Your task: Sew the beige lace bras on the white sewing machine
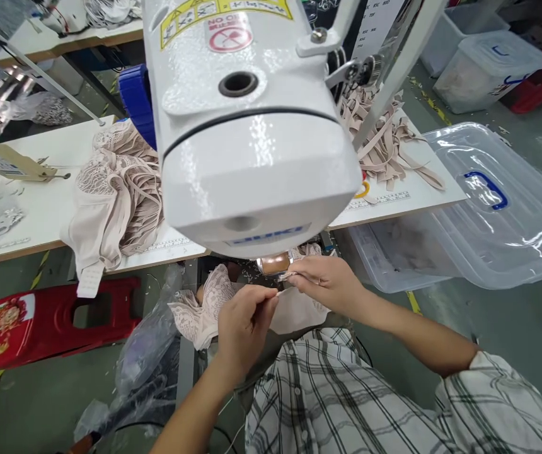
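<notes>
Right below the head of a white sewing machine (256,164), both my hands work at a beige lace bra (219,293). My left hand (247,321) pinches the edge of the fabric between thumb and forefinger. A lace cup hangs out to the left of it. My right hand (330,284) is closed on another part of the bra, close beside the machine's lower end. Between the hands a smooth beige panel (297,310) hangs down toward my lap. The needle area is mostly hidden behind the machine head.
Several beige lace bras lie in a pile (120,195) on the table at left. Beige straps (384,139) are heaped at right. A clear plastic bin lid (512,208) sits beside the table. A red stool (53,321) stands at lower left, near a plastic bag (148,340).
</notes>
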{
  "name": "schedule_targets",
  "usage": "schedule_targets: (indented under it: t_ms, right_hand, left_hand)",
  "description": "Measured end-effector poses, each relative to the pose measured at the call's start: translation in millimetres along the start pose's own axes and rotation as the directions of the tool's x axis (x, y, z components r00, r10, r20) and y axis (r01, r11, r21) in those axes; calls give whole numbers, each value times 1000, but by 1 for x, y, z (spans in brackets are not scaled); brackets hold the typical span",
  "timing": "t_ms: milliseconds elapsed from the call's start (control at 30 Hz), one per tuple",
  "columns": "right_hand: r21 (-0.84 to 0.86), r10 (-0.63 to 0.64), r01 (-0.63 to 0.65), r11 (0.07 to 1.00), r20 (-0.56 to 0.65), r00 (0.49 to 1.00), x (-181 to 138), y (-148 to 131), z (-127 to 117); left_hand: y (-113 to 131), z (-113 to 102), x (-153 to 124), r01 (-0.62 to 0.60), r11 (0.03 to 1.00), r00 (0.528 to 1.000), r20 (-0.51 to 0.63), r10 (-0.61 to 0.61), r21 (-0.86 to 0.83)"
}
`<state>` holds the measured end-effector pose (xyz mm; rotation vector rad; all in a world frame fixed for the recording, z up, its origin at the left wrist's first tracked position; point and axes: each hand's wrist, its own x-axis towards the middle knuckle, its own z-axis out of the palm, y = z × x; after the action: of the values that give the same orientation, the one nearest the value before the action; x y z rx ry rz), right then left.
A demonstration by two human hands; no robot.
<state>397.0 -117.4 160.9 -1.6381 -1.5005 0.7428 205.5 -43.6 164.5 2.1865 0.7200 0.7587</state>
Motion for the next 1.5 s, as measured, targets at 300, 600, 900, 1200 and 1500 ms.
schedule_targets:
  t_ms: [300, 600, 900, 1200, 1500]
  right_hand:
    - [283, 112, -211, 936, 328, 938, 8, -9, -17]
    - [178, -28, -37, 983, 351, 936, 12, -11, -20]
    - [163, 6, -55, 985, 286, 958, 3, -3, -14]
    - [-116, -104, 119, 986, 122, 987, 33, -12, -18]
    - [-266, -48, 85, 960, 143, 989, 52, -29, -26]
  left_hand:
    - [0, -4, 9, -96, 995, 990, 109, 91, 38]
    - [-1, -5, 13, -40, 999, 988, 153, 37, 18]
    - [-2, -2, 17, -173, 952, 956, 275, 100, 254]
    - [-7, 2, 23, -95, 909, 993, 105, 57, 405]
    - [-48, -7, 25, -555, 602, 789, 133, 600, 575]
